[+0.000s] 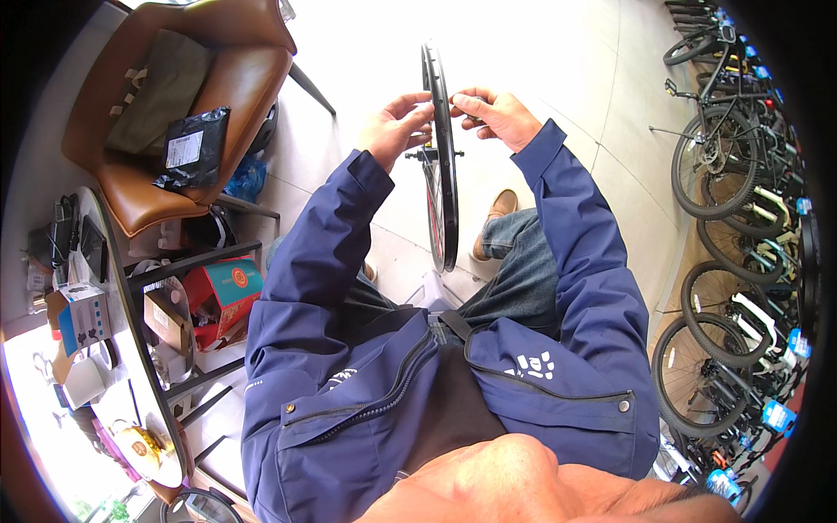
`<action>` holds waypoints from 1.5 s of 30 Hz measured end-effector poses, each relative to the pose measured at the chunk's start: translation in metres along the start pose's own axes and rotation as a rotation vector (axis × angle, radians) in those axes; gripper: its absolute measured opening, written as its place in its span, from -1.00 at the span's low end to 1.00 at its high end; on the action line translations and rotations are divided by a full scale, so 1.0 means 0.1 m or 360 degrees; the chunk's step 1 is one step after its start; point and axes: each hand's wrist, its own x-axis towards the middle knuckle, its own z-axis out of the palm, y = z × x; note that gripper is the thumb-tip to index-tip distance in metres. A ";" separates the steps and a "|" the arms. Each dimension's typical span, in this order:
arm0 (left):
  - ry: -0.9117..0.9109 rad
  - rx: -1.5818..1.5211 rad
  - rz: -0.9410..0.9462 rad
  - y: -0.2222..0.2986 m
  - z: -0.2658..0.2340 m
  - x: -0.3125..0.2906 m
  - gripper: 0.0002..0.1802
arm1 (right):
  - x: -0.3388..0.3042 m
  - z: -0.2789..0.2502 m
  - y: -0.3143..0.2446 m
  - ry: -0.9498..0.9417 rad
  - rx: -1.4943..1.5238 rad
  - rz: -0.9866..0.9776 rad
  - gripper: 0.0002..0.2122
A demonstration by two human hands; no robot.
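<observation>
Pale tiled floor (632, 113), bicycles (751, 315) along the right; left hand (394, 131) grips a wheel (445, 183), right hand (504, 118) curled, hold unclear.

Our pale tiled floor (580, 235) carries a row of bicycles (717, 161) along the right and a brown chair (148, 207) — on whose seat we see olive fabric (170, 83) and a black package (193, 150). On our left-hand table (146, 357) stands a small blue-and-white carton (80, 321).

Wheel (447, 187), black; jacket (296, 248), navy with white print; jeans (527, 248), blue; shoe (500, 206), tan; chair (251, 70), brown; parcel (209, 135), black and white; box (225, 301), red and teal.
</observation>
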 end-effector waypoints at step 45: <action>0.0038 0.0029 -0.0007 0.00 0.01 -0.01 -0.48 | -0.26 0.13 -0.20 -0.0581 -0.0538 0.0133 -0.43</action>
